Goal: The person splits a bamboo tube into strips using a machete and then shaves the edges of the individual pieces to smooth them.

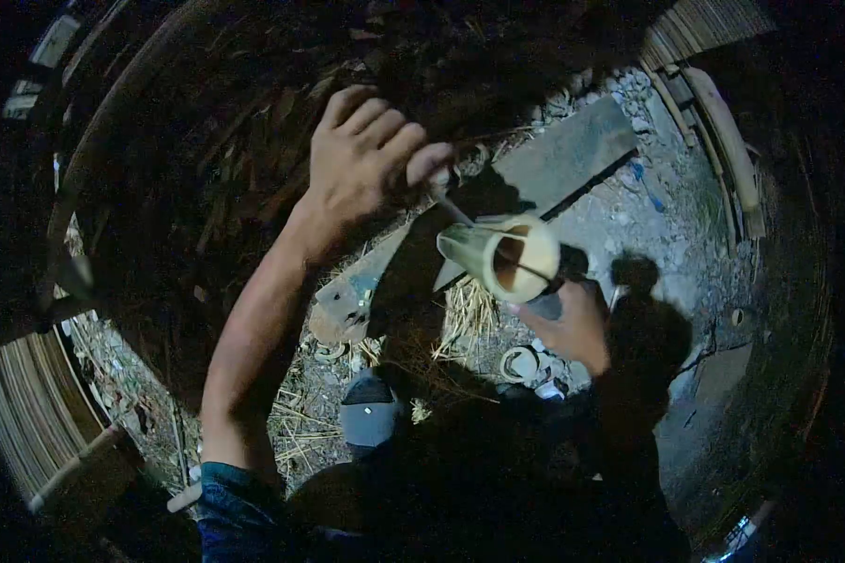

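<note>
A short piece of hollow bamboo (474,249) is held out in front of me, its pale cut end and dark opening facing up towards the camera. My right hand (575,328) grips it from the lower right, with the fingers partly hidden behind it. In a fist above and to the left, my left hand (371,155) closes around a thin knife-like tool (453,205). Its narrow shaft slants down to the bamboo's rim. Whether the tip touches the rim is hard to tell, and most of the handle is hidden in the fist.
Behind the bamboo a wooden plank (573,150) lies slanted across the rubble ground. Straw (469,314) and a cut bamboo ring (518,364) lie below. A grey shoe (369,413) shows near my body. Bamboo strips (28,403) stand left, split poles (723,141) right.
</note>
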Available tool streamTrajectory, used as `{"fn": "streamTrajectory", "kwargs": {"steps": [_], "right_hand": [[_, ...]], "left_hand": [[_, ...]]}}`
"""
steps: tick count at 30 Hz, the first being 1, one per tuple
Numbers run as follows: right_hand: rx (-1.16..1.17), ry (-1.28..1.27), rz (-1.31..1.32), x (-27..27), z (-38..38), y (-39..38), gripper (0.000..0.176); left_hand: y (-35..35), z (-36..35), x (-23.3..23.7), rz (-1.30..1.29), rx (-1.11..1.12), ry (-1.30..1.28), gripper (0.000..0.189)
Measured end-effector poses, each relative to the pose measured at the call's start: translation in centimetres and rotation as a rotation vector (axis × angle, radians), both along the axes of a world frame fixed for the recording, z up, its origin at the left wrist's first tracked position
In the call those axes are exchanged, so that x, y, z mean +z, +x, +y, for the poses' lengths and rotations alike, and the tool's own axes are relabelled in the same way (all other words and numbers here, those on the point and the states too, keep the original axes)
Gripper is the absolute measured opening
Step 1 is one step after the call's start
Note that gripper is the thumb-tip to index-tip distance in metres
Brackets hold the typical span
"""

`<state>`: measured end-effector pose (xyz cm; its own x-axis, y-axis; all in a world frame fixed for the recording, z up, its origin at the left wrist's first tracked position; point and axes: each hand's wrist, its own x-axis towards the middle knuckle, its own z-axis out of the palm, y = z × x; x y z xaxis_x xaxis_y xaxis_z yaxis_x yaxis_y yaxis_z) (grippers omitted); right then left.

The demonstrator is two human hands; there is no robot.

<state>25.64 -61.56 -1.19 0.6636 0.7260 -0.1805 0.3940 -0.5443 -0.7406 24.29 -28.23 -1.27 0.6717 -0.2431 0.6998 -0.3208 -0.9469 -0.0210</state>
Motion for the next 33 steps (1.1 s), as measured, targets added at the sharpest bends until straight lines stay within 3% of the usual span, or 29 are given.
{"fn": "streamTrajectory", "kwargs": {"steps": [1,2,4,6,8,9,11,14,16,19,25,30,33], "right_hand": [[0.018,-0.224,-0.011,-1.7,-1.4,-0.5,0.033],[0.009,-0.219,-0.017,-2.0,-1.7,-1.1,0.033],[-0.097,-0.043,0.1,-2.1,-1.4,-2.4,0.035],[-0.189,0.022,0.053,-3.6,-2.2,-3.7,0.034],[-0.349,-0.175,0.093,-5.2,-3.4,-4.5,0.027],[-0.343,-0.181,0.084,-4.5,-3.7,-4.6,0.027],[-0.561,-0.092,0.762,-2.3,-3.7,-5.3,0.022],[-0.582,0.117,0.804,0.2,-3.5,-7.5,0.019],[-0.637,0.172,0.772,0.9,-3.1,-8.3,0.021],[-0.569,0.24,0.766,2.5,-2.8,-8.2,0.023],[-0.586,0.061,0.54,4.1,-2.7,-8.4,0.026],[-0.575,-0.006,0.536,4.8,-2.8,-8.3,0.028],[-0.573,-0.041,0.507,3.5,-2.9,-8.7,0.032]], "left_hand": [[-0.4,-0.5,0.1,0.02,0.06,-0.138,0.021],[-1.2,-1.3,-0.2,0.013,0.052,-0.133,0.021],[-4.0,-2.9,-1.8,-0.19,0.26,-0.579,0.029],[-8.3,-5.1,-5.0,0.079,0.28,-0.562,0.04],[-11.4,-8.5,-6.0,0.341,0.199,-0.559,0.056],[-11.0,-9.8,-5.9,0.333,0.203,-0.568,0.056],[-10.3,-12.6,-5.5,0.524,0.152,-0.751,0.083],[-8.1,-13.8,-4.7,0.572,0.146,-0.706,0.092],[-7.7,-14.6,-4.8,0.636,0.155,-0.728,0.085],[-7.0,-14.7,-4.3,0.506,0.079,-0.693,0.062],[-6.6,-14.9,-4.4,0.422,0.05,-0.704,0.062],[-7.0,-14.6,-4.7,0.485,0.095,-0.622,0.066],[-7.3,-15.0,-4.6,0.455,0.184,-0.482,0.079]]}}
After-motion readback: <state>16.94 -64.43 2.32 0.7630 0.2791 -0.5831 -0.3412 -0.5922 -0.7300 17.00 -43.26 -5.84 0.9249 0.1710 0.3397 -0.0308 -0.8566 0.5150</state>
